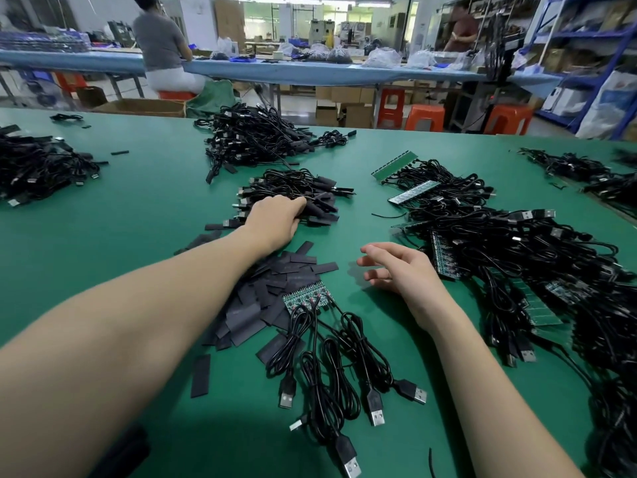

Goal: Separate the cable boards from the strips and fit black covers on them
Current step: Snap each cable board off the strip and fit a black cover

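Head view: I look down over my two bare arms at the green table (120,215).
Left hand: my left hand (275,219) reaches forward onto the finished pile (296,194) of covered cables; the fingers curl among the black pieces at its near edge, but I cannot tell whether the grip pinches one or only rests there.
Right hand: my right hand (396,267) hovers just above the table with fingers loosely spread, holding nothing.
Strip in work: one board strip (305,296) lies between my arms, its green boards joined in a row, with USB cables (331,370) trailing toward me.
Black covers: a loose heap of black covers (262,291) lies just under my left forearm, touching the strip's far edge.
Waiting stock: a big tangle of uncut strips (517,270) with their cables fills the table to my right.
Done so far: the pile under my left hand and a larger far pile (255,139) look like covered cables, so I judge a fair share finished.
Left to do: the near strip is not yet broken apart, and the right-hand tangle looks larger than the finished piles, so I judge most of the job remains.
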